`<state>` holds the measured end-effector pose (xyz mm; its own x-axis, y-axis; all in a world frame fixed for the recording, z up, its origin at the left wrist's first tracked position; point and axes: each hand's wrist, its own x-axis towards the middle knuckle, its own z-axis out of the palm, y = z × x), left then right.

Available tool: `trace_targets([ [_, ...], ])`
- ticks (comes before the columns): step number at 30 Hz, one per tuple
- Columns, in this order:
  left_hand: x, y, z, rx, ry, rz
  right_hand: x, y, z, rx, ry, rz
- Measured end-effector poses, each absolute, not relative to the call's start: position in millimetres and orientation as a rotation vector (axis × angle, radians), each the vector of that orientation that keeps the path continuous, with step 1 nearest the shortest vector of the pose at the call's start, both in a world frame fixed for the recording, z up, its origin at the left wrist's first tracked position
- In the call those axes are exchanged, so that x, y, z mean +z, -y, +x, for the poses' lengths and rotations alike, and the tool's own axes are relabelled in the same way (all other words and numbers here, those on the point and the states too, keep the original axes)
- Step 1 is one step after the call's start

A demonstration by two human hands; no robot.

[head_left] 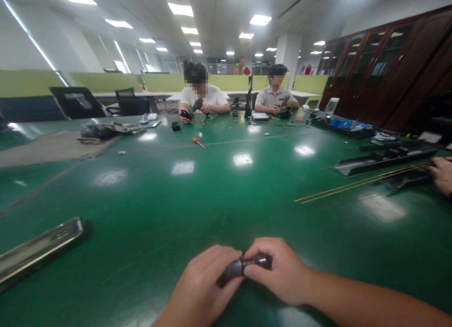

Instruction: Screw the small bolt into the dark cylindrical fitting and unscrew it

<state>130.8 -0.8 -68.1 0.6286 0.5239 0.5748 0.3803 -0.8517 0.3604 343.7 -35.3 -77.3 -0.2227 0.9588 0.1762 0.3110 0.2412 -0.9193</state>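
Note:
My left hand (201,284) and my right hand (278,270) meet low at the front of the green table (197,195). Together they grip a small dark cylindrical metal part (240,267), which lies sideways between the fingers. The left fingers wrap its wider grey end, and the right fingertips pinch its narrower shiny end. Most of the part is hidden by my fingers.
A flat metal rail (35,249) lies at the front left. Thin brass rods (360,182) and black parts (384,160) lie at the right, near another person's hand (443,175). Two people sit at the far side with tools. A red screwdriver (197,141) lies mid-table.

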Motion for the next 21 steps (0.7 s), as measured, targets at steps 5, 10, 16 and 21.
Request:
trace_targets([
  [5, -69.5, 0.2, 129.0, 1.037, -0.734, 2.638, -75.2, 36.1, 343.3, 1.002, 1.688, -1.179],
  [10, -68.7, -0.2, 129.5, 1.045, -0.727, 2.640, -75.5, 36.2, 343.4, 0.995, 1.694, -1.184],
  [16, -68.4, -1.4, 129.3, 1.049, -0.724, 2.643, -76.5, 35.5, 344.9, 1.003, 1.696, -1.196],
  [21, -69.0, -1.5, 128.5, 1.033, -0.739, 2.653, -75.6, 35.2, 345.2, 1.011, 1.697, -1.192],
])
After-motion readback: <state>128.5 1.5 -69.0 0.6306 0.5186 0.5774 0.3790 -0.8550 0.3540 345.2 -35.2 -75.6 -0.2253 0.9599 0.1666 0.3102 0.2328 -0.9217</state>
